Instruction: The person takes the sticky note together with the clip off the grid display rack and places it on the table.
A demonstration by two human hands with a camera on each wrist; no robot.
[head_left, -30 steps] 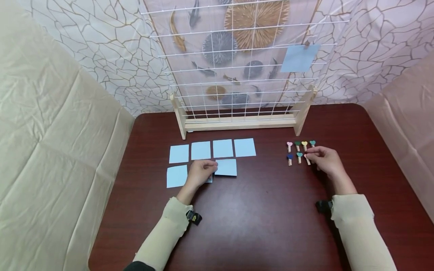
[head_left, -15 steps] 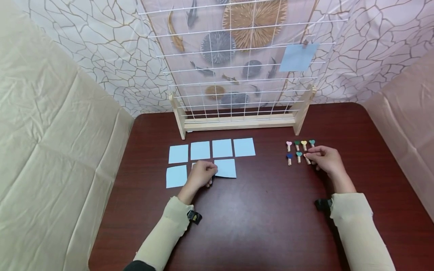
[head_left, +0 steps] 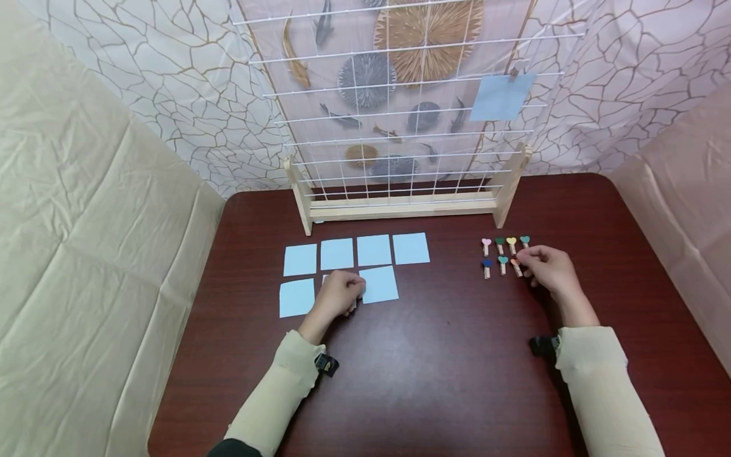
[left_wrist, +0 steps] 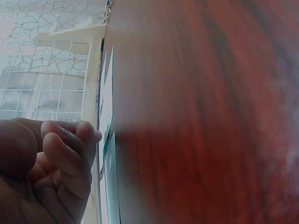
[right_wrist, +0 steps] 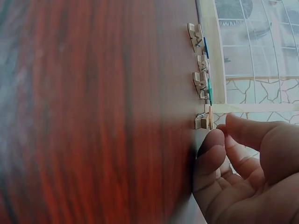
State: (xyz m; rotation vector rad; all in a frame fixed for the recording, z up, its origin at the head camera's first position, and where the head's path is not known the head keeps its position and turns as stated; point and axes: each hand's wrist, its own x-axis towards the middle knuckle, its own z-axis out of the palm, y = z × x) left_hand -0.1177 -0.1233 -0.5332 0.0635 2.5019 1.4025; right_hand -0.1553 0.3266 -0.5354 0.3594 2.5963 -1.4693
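Note:
My left hand (head_left: 337,293) is at the left edge of a light-blue square paper (head_left: 380,284) in the near row on the table, pinching that edge. Another paper beneath the hand is mostly hidden. In the left wrist view, the left fingertips (left_wrist: 86,133) are bunched close to the paper edges. Over at the right, my right hand (head_left: 549,270) has curled fingers at the heart end of a small wooden clothespin (head_left: 516,269), pinching it. The right wrist view shows that clothespin (right_wrist: 202,122) against the thumb and index fingertips, which partly cover its end.
Several more blue papers (head_left: 337,254) lie in rows at left. Several heart-topped clothespins (head_left: 502,265) are lined up beside the right hand. Behind stands a white wire grid (head_left: 411,114) on a wooden base (head_left: 402,208), one paper (head_left: 502,98) clipped at its upper right.
The paper at my left fingertips has flattened and turned slightly, its near edge coming down toward me. The right hand has barely moved, and more of the clothespin's heart shows.

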